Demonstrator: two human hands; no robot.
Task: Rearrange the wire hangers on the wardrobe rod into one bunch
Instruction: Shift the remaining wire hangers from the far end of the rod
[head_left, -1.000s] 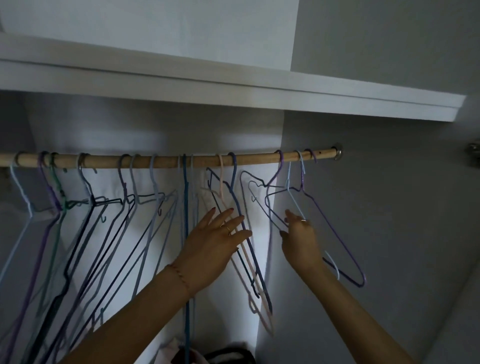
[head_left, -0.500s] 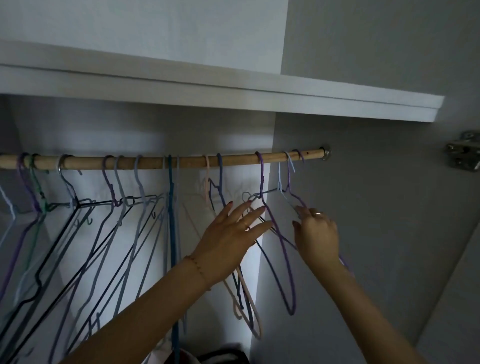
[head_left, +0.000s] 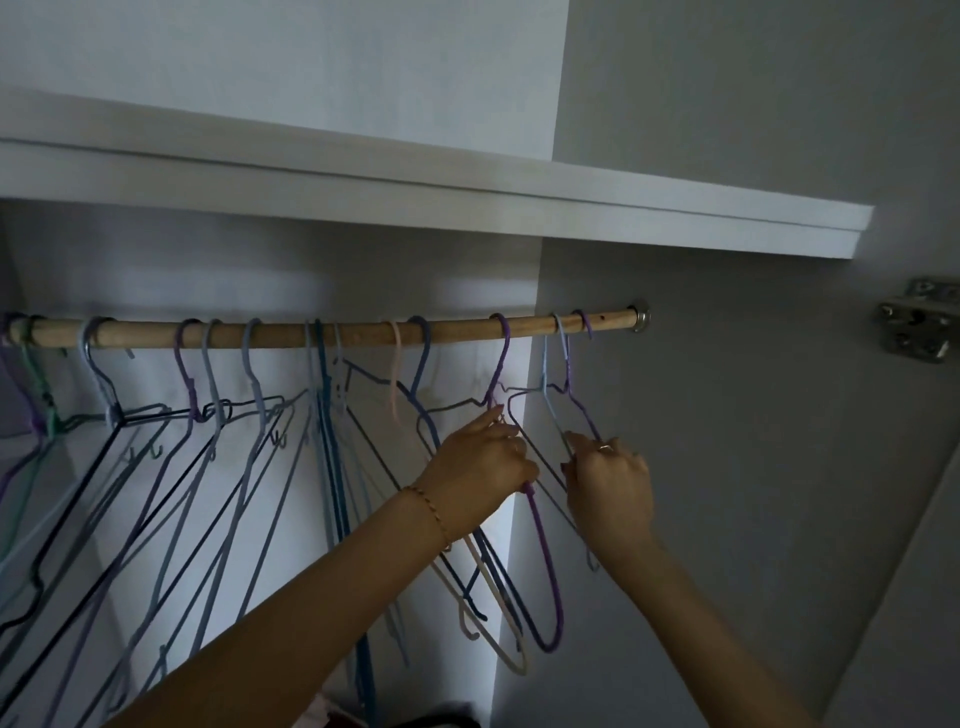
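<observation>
A wooden wardrobe rod (head_left: 462, 329) runs across the view, with several coloured wire hangers spread along it. My left hand (head_left: 480, 462) is closed around the shoulder of a purple hanger (head_left: 544, 561) whose hook sits right of the rod's middle. My right hand (head_left: 608, 480) pinches the wires of two hangers at the rod's right end, a light blue hanger (head_left: 546, 379) and a purple one (head_left: 569, 374). A cream hanger (head_left: 396, 374) and a blue hanger (head_left: 422, 364) hang just left of my left hand. More hangers (head_left: 208, 415) hang spaced out to the left.
A white shelf (head_left: 467, 197) runs above the rod. The wardrobe's grey side wall (head_left: 727, 467) stands close on the right, where the rod ends in a metal socket (head_left: 640, 316). A metal door hinge (head_left: 919, 325) sits at the far right. Dark items lie at the wardrobe's bottom.
My left hand went from open and spread to closed on the purple hanger. My right hand stayed gripping the hangers at the right end. The camera has shifted slightly right.
</observation>
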